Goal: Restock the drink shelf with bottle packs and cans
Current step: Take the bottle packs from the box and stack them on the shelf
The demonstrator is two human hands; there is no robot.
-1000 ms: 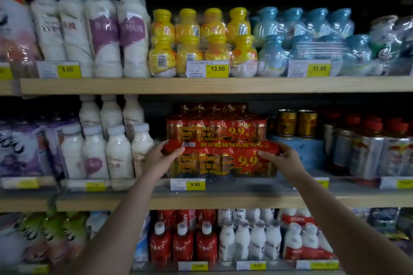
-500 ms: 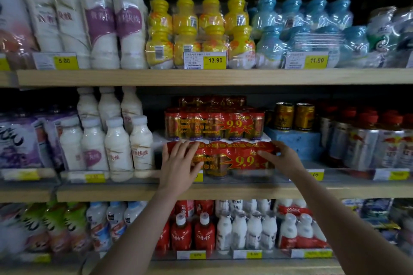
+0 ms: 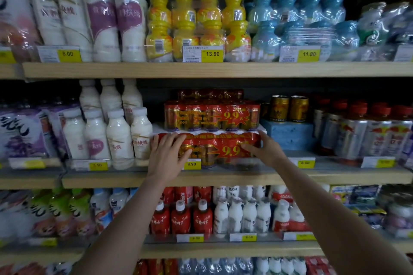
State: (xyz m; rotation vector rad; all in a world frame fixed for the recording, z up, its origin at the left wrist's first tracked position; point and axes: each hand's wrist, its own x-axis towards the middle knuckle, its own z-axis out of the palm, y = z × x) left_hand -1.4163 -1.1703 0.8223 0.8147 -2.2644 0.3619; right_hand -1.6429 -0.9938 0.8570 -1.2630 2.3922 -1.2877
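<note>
A red shrink-wrapped can pack [image 3: 220, 148] marked 9.9 sits at the front of the middle shelf [image 3: 223, 177]. A second red can pack [image 3: 212, 116] lies on top of it, with a third one further back. My left hand [image 3: 166, 157] lies flat against the lower pack's front left, fingers spread. My right hand [image 3: 264, 148] rests on the pack's right end, fingers across its front.
White milk bottles [image 3: 111, 136] stand just left of the pack. A blue box [image 3: 288, 135] with two gold cans [image 3: 288, 108] is to the right. Yellow bottle packs [image 3: 196, 27] fill the upper shelf. Red and white bottles [image 3: 212, 214] fill the shelf below.
The lower pack has slid back onto the shelf. My left hand moved from gripping its left end to lying flat on its front. The view has shifted slightly.
</note>
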